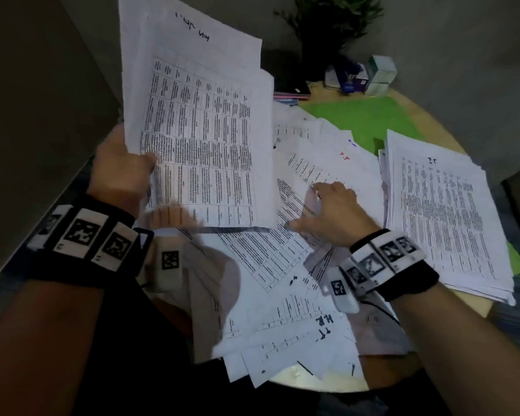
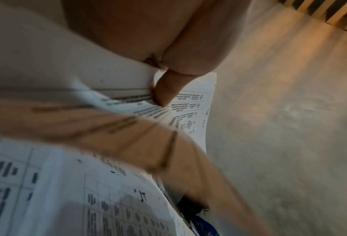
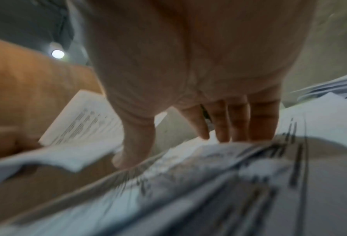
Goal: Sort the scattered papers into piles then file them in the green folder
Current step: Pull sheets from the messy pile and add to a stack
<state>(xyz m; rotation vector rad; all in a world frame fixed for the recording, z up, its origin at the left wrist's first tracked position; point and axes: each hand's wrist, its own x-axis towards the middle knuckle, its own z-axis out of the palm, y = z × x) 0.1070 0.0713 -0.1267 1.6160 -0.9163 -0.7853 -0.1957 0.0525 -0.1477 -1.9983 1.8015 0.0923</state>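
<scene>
We find the surface [image 1: 418, 100] almost wholly covered by loose papers [image 1: 282, 265]. A stack [image 1: 442, 211] lies on the folder's [image 1: 357, 115] near part; its far part lies bare. Boxes [image 1: 370, 75] and a plant [image 1: 327, 28] block the far edge. Held sheets [image 1: 198, 124] screen the left side.

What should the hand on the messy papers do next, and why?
Probably pinch up the loose sheet under the right hand and add it to the bunch of papers the left hand holds up. Its fingers already lie flat on the scattered papers.
</scene>
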